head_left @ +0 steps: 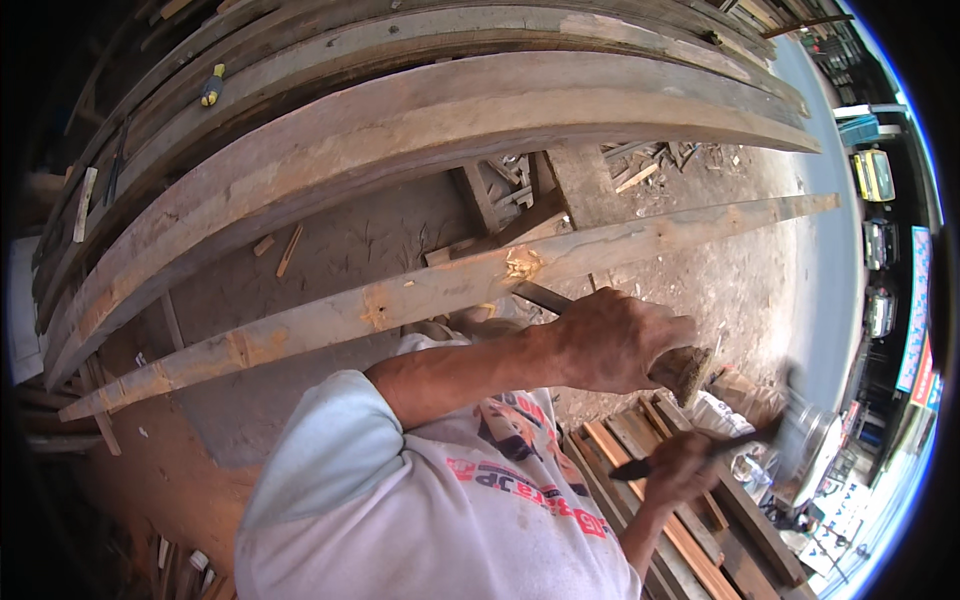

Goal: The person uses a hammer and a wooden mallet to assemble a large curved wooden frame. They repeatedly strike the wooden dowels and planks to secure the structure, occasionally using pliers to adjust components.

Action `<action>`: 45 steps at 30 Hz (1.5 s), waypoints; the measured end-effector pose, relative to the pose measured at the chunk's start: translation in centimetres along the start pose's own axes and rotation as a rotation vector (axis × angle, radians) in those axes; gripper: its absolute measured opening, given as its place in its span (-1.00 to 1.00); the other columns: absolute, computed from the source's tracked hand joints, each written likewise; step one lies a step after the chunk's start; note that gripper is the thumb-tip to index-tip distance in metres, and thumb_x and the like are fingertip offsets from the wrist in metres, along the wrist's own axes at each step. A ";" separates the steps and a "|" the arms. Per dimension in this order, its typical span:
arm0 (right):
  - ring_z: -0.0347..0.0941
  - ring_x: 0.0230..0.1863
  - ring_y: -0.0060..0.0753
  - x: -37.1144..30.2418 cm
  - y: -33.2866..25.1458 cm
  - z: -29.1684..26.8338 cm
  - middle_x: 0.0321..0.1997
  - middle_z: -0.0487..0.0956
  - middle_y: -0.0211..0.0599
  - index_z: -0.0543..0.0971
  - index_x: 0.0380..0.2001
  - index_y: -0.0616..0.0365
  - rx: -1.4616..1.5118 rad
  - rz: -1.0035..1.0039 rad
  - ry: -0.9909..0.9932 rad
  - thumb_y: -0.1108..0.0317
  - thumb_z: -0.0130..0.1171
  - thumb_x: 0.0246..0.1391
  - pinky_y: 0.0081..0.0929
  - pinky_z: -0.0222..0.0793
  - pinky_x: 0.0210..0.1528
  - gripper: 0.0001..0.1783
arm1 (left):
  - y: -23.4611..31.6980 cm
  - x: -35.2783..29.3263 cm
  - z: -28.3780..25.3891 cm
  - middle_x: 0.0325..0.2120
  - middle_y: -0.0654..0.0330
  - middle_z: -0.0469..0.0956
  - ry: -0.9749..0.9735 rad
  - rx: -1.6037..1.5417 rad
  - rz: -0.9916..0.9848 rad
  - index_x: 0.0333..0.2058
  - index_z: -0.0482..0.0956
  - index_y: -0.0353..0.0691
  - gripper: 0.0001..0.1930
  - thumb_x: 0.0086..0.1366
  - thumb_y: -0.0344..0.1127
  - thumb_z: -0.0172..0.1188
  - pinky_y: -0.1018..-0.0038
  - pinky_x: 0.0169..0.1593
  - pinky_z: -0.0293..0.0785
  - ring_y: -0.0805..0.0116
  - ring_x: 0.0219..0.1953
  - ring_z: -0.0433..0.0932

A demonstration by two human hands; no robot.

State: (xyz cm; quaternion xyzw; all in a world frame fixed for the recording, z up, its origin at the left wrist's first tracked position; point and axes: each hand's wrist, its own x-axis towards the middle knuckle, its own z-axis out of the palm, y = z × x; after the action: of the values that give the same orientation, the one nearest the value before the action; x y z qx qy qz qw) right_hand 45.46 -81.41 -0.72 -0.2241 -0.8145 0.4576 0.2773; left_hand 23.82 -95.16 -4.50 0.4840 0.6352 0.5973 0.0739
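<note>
My left hand (612,340) is closed around a chisel (540,296). Its frayed wooden handle end sticks out past the fist, and its dark blade meets a long narrow plank (430,290). At the blade tip the wood is chipped, leaving a pale rough patch (522,263). Lower and to the right, my right hand (682,468) grips a hammer (742,442) by its dark handle. The hammer head is smeared by motion and stands apart from the chisel. More light, scraped spots mark the plank to the left.
Beyond the plank lies a thick beam (430,125), with more long timbers stacked behind it. A yellow-and-black screwdriver-like handle (212,86) rests there. Boards (640,470) are piled at the lower right, near a metal container (815,455). Vehicles (873,176) stand along the road.
</note>
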 end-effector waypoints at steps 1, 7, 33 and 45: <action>0.39 -0.65 -0.52 -0.8 0.3 0.4 -0.63 0.44 -0.37 0.46 -0.34 0.21 -0.592 -0.099 -0.169 0.11 0.13 0.30 -0.48 0.25 -0.60 -0.66 | -0.1 0.0 0.3 -0.44 0.03 0.62 -0.012 0.023 0.007 -0.22 0.48 -0.16 -0.56 0.04 -0.11 0.48 0.10 -0.28 0.62 -0.04 -0.37 0.68; 0.29 -0.69 -0.68 -0.3 -1.3 -0.2 -0.66 0.37 -0.44 0.47 -0.35 0.21 -0.058 0.084 0.052 0.09 0.08 0.35 -0.60 0.15 -0.69 -0.63 | -0.1 -0.1 0.2 -0.45 0.15 0.56 0.056 0.041 0.041 -0.23 0.47 -0.13 -0.51 -0.11 -0.24 0.55 0.20 -0.36 0.58 0.05 -0.40 0.65; 0.20 -0.68 -0.74 -4.0 3.0 1.8 -0.63 0.35 -0.54 0.43 -0.29 0.17 0.123 0.309 -0.044 -0.11 0.16 0.31 -0.69 0.07 -0.66 -0.50 | 0.3 -2.2 2.8 -0.50 0.09 0.57 -0.221 0.310 0.138 -0.30 0.52 -0.15 -0.92 0.22 -0.36 0.18 0.27 -0.43 0.64 0.08 -0.42 0.70; 0.17 -0.74 -0.70 -5.8 6.4 1.1 -0.68 0.30 -0.51 0.41 -0.34 0.11 0.194 0.422 0.020 -0.08 0.11 0.36 -0.66 0.06 -0.72 -0.55 | -6.4 -9.1 5.1 -0.56 0.27 0.52 -0.405 0.574 0.204 -0.43 0.51 -0.07 -0.95 0.11 -0.32 0.20 0.32 -0.47 0.55 0.28 -0.45 0.64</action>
State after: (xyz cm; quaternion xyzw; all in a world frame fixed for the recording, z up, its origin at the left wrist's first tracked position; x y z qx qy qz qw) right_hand 49.79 -82.59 -8.15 -0.3664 -0.6988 0.5796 0.2037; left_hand 28.61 -96.87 -15.66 0.6542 0.6980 0.2912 -0.0006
